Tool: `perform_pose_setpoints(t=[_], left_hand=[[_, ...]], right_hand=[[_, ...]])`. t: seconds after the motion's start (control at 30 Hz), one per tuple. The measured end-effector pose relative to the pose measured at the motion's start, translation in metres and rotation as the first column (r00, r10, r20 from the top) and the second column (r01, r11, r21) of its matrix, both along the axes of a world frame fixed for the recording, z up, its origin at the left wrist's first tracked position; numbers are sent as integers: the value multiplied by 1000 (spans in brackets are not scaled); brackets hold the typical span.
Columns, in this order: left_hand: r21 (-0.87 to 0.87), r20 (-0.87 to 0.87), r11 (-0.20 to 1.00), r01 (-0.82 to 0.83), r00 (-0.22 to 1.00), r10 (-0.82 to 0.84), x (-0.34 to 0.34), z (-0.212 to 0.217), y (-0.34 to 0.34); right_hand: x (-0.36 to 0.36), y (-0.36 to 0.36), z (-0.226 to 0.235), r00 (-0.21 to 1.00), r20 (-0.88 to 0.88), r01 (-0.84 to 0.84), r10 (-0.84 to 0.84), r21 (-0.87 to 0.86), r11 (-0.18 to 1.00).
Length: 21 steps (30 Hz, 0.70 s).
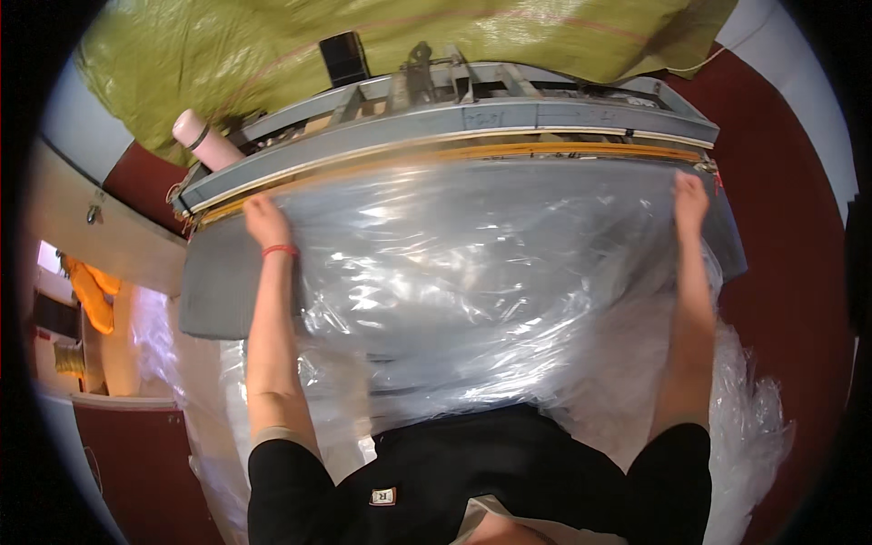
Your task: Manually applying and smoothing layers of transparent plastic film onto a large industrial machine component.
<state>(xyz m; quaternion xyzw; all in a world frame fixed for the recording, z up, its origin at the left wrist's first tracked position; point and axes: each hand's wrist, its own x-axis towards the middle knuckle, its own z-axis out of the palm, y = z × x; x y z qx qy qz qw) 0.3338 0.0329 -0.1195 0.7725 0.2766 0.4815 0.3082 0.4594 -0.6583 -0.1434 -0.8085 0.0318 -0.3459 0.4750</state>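
Observation:
A wide sheet of clear plastic film (472, 245) stretches between my hands over a dark grey padded surface (218, 282). My left hand (266, 221) is closed on the film's far left corner, a red band round its wrist. At the far right corner my right hand (690, 198) pinches the same sheet. The far edge of the film lies along a metal frame (409, 136) with an orange strip (581, 148) on its near side. Toward my body the film hangs in shiny wrinkled folds, and more of it bunches past my right forearm.
A pink bottle (207, 143) leans at the frame's left end. Behind the frame, a dark phone (344, 59) rests on a yellow-green tarp (245, 54). A pale door with a lock (94, 214) stands at the left. Dark red floor (790, 300) shows at the right.

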Motion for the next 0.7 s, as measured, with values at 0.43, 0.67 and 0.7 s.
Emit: perform_pose_setpoints(t=[0.43, 0.67, 0.7], left_hand=[[-245, 110, 967, 64, 993, -38, 5, -11, 70], [-360, 257, 933, -2, 961, 101, 8, -17, 82], [-365, 270, 931, -11, 956, 117, 8, -16, 81]], right_hand=[[53, 89, 0, 986, 41, 148, -161, 219, 964], [54, 77, -2, 979, 58, 152, -194, 422, 894], [52, 80, 0, 985, 35, 131, -167, 467, 874]])
